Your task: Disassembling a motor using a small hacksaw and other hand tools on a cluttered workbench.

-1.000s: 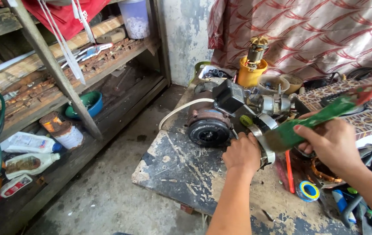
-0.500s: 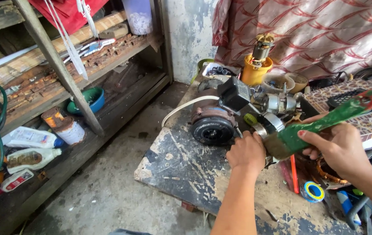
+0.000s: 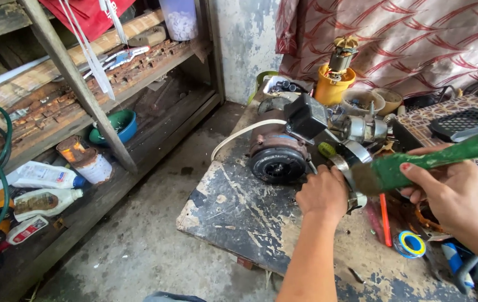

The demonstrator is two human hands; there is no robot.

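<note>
On my left I see rough wooden shelving [image 3: 76, 84] slanting across a stained concrete floor [image 3: 138, 246]. Far ahead stands a peeling grey wall [image 3: 244, 39], with a red-patterned curtain [image 3: 418, 39] to its right. Daylight falls evenly on everything.

We see two bare forearms with no sleeves, watch or bracelet on either. Our left hand [image 3: 324, 193] is bare too, with no glove or ring showing, and its arm enters the view from about 6 o'clock. Our right hand [image 3: 450, 193], entering from about 4 o'clock, is also ungloved; its thumbnail carries a reddish-pink tint, like nail colour. At 6 o'clock on the bottom edge, a small patch of blue-grey cloth shows, perhaps trousers.
</note>
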